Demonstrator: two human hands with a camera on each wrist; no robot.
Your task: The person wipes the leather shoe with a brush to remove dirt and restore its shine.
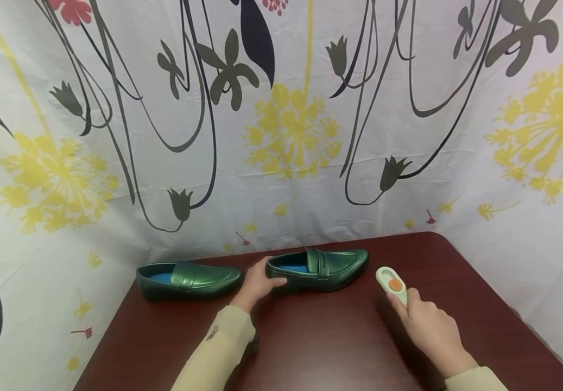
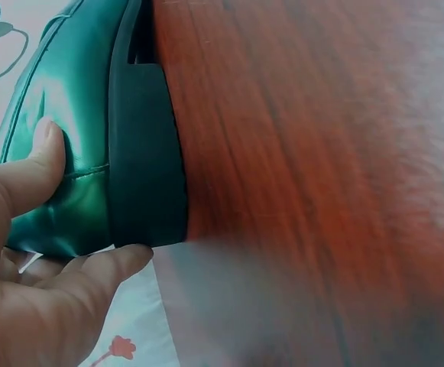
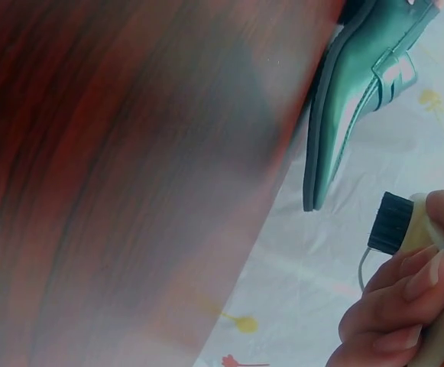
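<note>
My left hand point(image 1: 257, 282) grips the heel end of a metallic green loafer point(image 1: 345, 265) with a blue insole, its toe pointing right. In the left wrist view the thumb presses the side of the loafer point(image 2: 76, 84), and a finger lies at the bottom of its dark heel point(image 2: 147, 160). My right hand point(image 1: 432, 326) holds a small pale green brush point(image 1: 384, 276) with an orange button, to the right of the toe and apart from it. Short dark bristles point(image 3: 390, 222) show on the brush in the right wrist view. The palm side of this hand is partly out of frame.
A matching green loafer point(image 1: 213, 278) stands at the left back of the reddish-brown table point(image 1: 320, 336), also toe to the right. White cloth point(image 1: 271, 206) with printed flowers hangs close behind the table and along both sides.
</note>
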